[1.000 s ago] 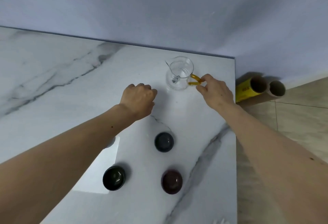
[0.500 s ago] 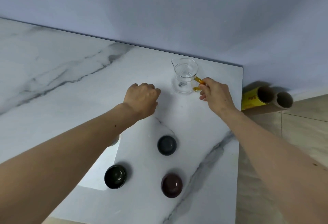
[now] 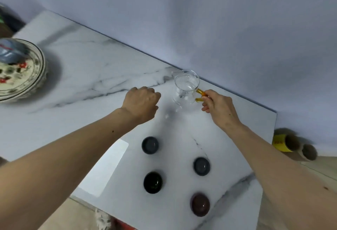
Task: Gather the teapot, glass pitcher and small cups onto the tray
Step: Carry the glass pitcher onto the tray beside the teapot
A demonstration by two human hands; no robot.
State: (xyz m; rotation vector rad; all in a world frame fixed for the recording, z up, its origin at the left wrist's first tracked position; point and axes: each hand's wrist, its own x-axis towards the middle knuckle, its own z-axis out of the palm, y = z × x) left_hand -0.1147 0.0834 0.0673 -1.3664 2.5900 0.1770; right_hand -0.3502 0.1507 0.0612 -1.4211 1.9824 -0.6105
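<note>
A clear glass pitcher (image 3: 186,88) with an amber handle hangs tilted just above the marble table (image 3: 82,76) near the back wall. My right hand (image 3: 218,108) grips that handle. My left hand (image 3: 141,104) hovers as a loose fist left of the pitcher, holding nothing I can see. Several small dark cups stand nearer to me: two grey ones (image 3: 150,145) (image 3: 201,166), a black one (image 3: 152,182) and a brown one (image 3: 200,204). A round patterned tray (image 3: 34,76) sits at the far left with a grey teapot (image 3: 9,52) partly cut off on it.
The table's right edge drops to a wooden floor where a yellow roll (image 3: 283,142) and a cardboard tube (image 3: 308,152) lie. A pale wall runs along the back edge. Bright light reflects on the marble by my left forearm.
The view has swung left and widened, bringing the tray and a fourth cup into sight. My right hand has lifted and tilted the pitcher by its handle; my left fist stays beside it.
</note>
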